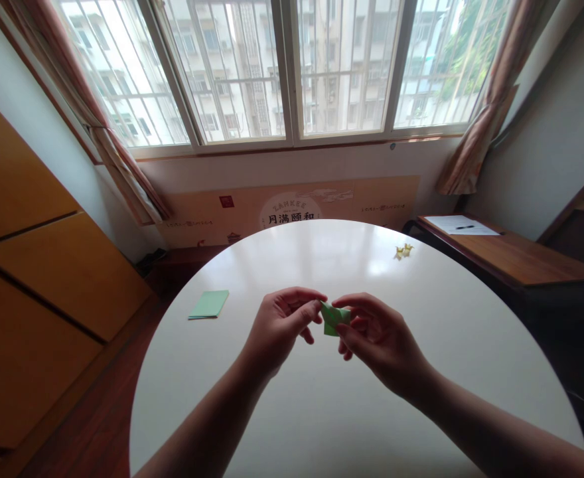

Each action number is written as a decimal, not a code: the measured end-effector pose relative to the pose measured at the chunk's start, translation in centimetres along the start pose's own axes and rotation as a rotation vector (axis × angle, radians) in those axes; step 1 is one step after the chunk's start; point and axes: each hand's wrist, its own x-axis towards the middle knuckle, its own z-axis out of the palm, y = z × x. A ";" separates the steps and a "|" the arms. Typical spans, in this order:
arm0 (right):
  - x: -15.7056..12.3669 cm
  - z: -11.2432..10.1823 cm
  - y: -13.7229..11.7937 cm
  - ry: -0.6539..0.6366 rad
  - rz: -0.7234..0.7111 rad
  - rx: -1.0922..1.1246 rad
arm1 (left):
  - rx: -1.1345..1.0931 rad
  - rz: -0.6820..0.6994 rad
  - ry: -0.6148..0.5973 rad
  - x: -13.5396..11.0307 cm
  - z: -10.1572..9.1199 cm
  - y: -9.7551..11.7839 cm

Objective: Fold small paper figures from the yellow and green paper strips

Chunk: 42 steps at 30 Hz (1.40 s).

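Note:
A small folded green paper piece is held above the round white table, between both hands. My left hand pinches its left tip with thumb and forefinger. My right hand grips its right side, fingers curled round it. Both hands hover over the middle of the table, close together.
A stack of green paper sheets lies at the table's left. A small yellow folded paper figure sits at the far right. A wooden side desk with a white sheet and pen stands right. Wooden cabinets line the left wall.

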 end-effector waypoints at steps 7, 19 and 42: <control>-0.2 -0.1 -0.2 0.000 0.041 0.024 | 0.006 -0.006 -0.036 0.3 -0.5 0.1; -0.1 -0.1 -0.2 -0.020 0.086 0.102 | 0.112 0.062 -0.068 0.5 -1.0 0.1; 0.0 0.1 0.1 0.038 0.101 0.046 | 0.178 0.002 -0.074 -0.4 0.7 -1.2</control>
